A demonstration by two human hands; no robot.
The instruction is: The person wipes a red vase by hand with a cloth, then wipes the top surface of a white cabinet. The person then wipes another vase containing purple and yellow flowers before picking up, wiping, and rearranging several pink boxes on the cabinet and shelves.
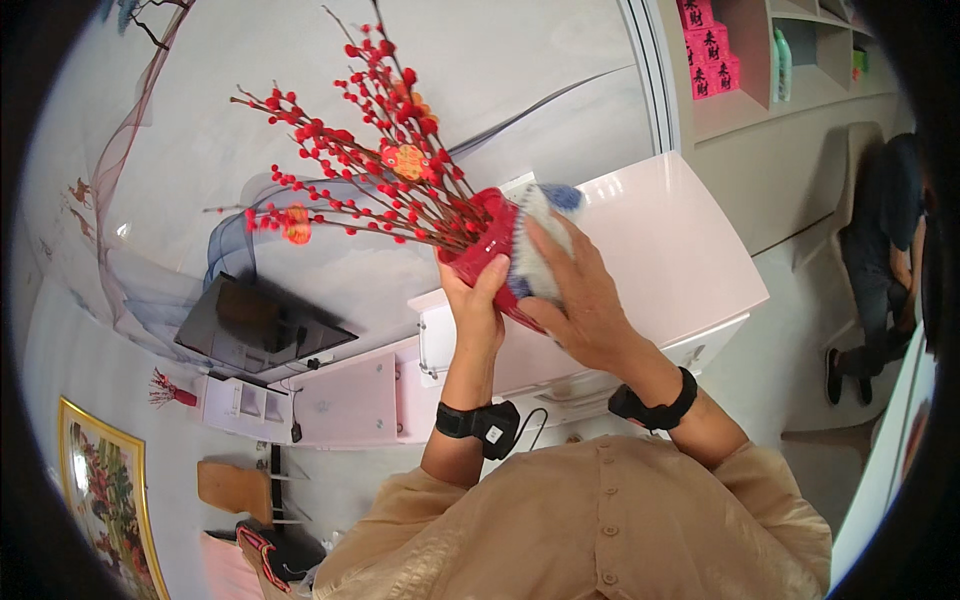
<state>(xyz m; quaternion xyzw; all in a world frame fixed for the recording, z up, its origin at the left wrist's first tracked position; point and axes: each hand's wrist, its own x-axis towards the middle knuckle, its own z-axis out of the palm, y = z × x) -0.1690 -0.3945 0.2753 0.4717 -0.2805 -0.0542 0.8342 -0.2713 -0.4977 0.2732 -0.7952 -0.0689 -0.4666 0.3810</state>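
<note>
A person's left hand (478,300) grips the side of a red vase (490,243) holding branches of red berries (350,170), fingers closed around it, as the vase tilts in the air above a pale pink cabinet (660,250). The right hand (580,295) presses a blue-and-white cloth (545,230) against the vase's base, fingers spread flat over the fabric. Both wrists carry black bands. A dark television (255,325) stands at left, a gold-framed picture (105,500) lower left. Another person (890,260) sits at far right.
</note>
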